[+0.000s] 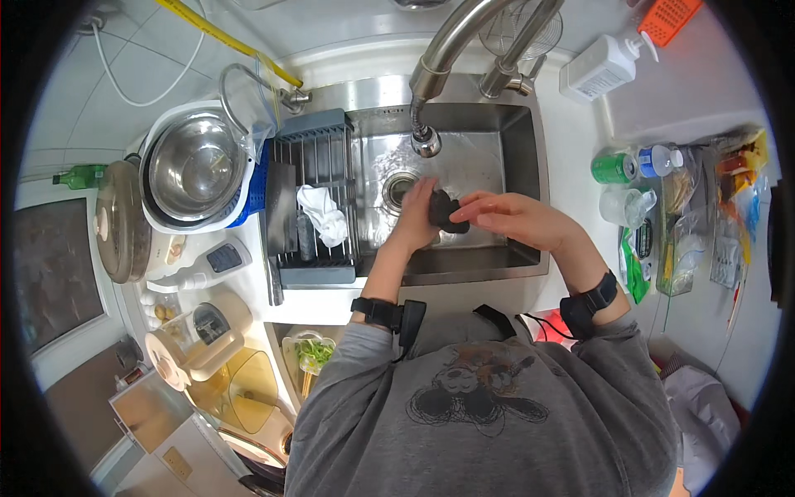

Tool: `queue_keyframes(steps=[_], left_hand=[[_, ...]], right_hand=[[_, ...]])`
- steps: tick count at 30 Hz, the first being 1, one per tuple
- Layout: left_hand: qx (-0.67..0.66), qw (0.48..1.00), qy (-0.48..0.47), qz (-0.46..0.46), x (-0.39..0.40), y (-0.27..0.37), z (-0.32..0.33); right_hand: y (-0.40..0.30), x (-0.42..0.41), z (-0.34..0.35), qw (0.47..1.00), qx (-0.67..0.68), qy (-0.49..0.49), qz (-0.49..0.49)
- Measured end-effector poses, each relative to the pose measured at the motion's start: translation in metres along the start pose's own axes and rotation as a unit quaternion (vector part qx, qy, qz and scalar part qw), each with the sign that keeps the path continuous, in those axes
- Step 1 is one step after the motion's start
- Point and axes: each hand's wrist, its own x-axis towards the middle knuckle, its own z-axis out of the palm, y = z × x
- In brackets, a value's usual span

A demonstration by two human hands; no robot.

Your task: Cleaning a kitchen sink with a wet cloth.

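Both of my hands are over the stainless-steel sink (484, 149), below the faucet's spray head (427, 143). A dark, rounded, wet-looking lump (443, 211), whose kind I cannot make out, lies between them. My left hand (415, 217) holds it against the palm, near the drain (400, 186). From the right, my right hand (512, 217) touches the lump with its fingertips, its fingers partly spread. Across the sink's left side sits a drying rack (317, 273) with a crumpled white cloth (324, 216), a cleaver-like blade (281, 208) and a dark cylindrical thing (305, 237) on it.
Nested steel bowls (197, 164) stand left of the rack, near a lidded pot (124, 220). A white pump bottle (599, 68) is at the back right. Along the right counter are a green can (613, 168), a plastic cup (618, 206) and bagged items. The curved faucet (450, 43) overhangs the sink.
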Motion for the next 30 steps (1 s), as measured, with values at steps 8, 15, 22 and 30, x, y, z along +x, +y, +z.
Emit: queue_keyframes(steps=[8, 15, 22, 30], left_hand=[[-0.366, 0.922, 0.05, -0.113, 0.012, -0.013, -0.001], [-0.377, 0.914, 0.125, -0.08, -0.004, 0.048, -0.013], [-0.209, 0.972, 0.103, 0.029, -0.019, 0.027, -0.03], [-0.641, 0.628, 0.237, -0.371, -0.006, -0.013, -0.017]], right_hand=[[0.067, -0.017, -0.053, 0.912, 0.369, 0.171, -0.056], [0.124, 0.078, 0.021, 0.794, 0.534, 0.228, 0.177], [0.146, 0.143, 0.036, 0.769, 0.596, 0.228, -0.043], [0.122, 0.148, 0.059, 0.825, 0.434, 0.356, -0.066]])
